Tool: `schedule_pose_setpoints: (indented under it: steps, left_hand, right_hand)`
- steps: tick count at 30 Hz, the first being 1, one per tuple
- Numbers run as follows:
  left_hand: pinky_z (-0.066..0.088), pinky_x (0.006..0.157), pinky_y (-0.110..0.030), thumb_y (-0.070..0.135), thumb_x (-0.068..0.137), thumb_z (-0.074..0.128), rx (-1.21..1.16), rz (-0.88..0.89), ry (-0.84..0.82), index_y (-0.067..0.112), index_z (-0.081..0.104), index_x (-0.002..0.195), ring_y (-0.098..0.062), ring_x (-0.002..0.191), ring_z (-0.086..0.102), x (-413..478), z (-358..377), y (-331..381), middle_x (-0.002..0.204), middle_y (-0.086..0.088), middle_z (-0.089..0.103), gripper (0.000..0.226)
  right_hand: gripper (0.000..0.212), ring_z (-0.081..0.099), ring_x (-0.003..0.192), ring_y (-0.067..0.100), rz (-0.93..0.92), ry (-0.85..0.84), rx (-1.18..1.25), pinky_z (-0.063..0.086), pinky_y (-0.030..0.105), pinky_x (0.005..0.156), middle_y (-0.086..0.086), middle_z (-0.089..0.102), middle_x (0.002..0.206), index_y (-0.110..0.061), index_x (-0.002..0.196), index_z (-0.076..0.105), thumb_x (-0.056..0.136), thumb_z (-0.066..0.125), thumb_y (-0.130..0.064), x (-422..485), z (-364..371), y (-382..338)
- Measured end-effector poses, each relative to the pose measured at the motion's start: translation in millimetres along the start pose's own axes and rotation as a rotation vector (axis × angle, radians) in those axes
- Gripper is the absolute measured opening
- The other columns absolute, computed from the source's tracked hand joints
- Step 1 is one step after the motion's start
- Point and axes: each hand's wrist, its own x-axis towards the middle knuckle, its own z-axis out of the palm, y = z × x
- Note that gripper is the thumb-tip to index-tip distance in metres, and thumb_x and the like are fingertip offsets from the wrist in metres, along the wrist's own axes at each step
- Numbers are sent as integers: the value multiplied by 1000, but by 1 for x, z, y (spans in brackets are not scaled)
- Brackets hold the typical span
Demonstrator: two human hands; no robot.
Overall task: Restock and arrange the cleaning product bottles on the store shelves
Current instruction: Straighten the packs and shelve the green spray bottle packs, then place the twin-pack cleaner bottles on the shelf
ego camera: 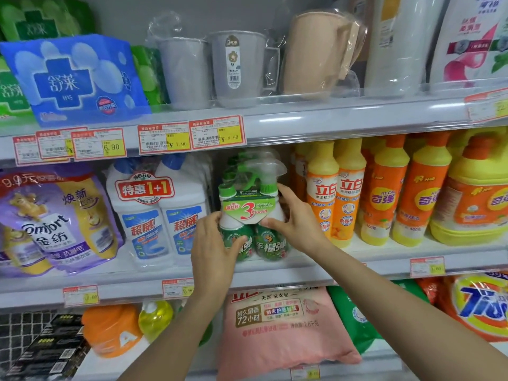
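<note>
A twin pack of green spray cleaner bottles [251, 210], joined by a card collar and wrapped in clear film, stands on the middle shelf [275, 273]. My left hand [213, 248] grips the left bottle's lower body, thumb across its front. My right hand [295, 218] grips the right bottle at its shoulder, fingers curled behind and thumb on the front. The pack sits between a white toilet cleaner twin pack [159, 213] and yellow-orange dish soap bottles [335, 193].
Purple softener pouches [55, 224] fill the shelf's left end; a large orange jug [475, 193] the right. Above stand grey and beige plastic jugs [236, 67] and tissue packs [74, 78]. Below lie a pink detergent bag [283, 325] and orange bottles [110, 328].
</note>
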Motion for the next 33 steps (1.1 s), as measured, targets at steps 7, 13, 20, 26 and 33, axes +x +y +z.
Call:
schedule_pose_setpoints:
  steps: [7,13,20,26,33]
  left_hand:
    - [38,103,-30,26,91,67,117,130,-149,14,27,153,-21,131,38,-7,-1,-6,143,-6,39,75]
    - [52,90,-46,18,85,66,158,145,-30,14,57,129,-25,120,45,-26,-26,-39,129,-8,50,45]
    - [27,117,-49,23,88,69,319,12,-93,16,37,150,-32,149,17,-40,-66,-91,162,-12,19,70]
    - [16,122,-40,24,92,66,143,-74,-137,14,23,154,-25,151,11,-36,-102,-117,164,-7,11,76]
    - [28,114,-31,35,88,71,-243,-150,-104,22,27,152,-9,141,30,0,-127,-141,156,3,33,79]
  right_hand:
    - [80,58,121,19,50,24,-53,47,27,94,2,63,132,-18,149,36,82,80,-18,6,3,-1]
    - [71,45,126,23,-83,287,-80,40,32,106,6,47,133,-5,138,40,81,79,-20,-27,16,-26]
    - [70,43,126,7,-156,-30,164,34,9,102,-1,43,140,-9,142,34,88,74,-29,-6,61,-88]
    - [83,44,133,28,11,-26,119,40,41,111,15,43,145,-8,147,33,81,80,-32,43,106,-108]
    - [41,60,86,-4,-161,-46,163,50,24,73,-17,62,97,-19,106,44,83,79,-17,5,106,-118]
